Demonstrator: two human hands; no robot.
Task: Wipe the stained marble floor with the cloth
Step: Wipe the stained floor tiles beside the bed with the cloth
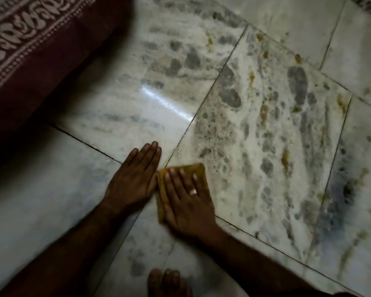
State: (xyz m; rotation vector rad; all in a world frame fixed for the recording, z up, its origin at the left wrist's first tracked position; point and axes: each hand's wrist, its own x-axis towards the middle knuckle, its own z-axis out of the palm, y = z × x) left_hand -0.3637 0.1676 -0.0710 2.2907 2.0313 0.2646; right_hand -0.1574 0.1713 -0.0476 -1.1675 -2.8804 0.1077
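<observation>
At the far left a dark maroon fabric with a pale printed border covers that corner and casts a shadow over the nearest tiles. Beside it the marble floor is pale white-grey, split by thin dark joint lines into large tiles. One tile near the middle carries a bright streak of reflected light.

The left hand lies flat on the floor, palm down, fingers straight and held together, grasping nothing. Its fingertips point far and slightly right, ending close to a tile joint. Its right edge is just beside the cloth, perhaps touching it.

The cloth is a folded mustard-yellow piece lying on the floor near the meeting of four tiles. The right hand presses flat on top of it, fingers spread a little and not curled round it; a ring shows on one finger. Only the cloth's far edge and left edge show past the hand.

Near the bottom edge, between the two forearms, the toes of a bare foot rest on the floor.

To the right, the tiles are heavily marked: grey blotches and yellowish-brown smears run in streaks across a whitish film, reaching toward the far right.
</observation>
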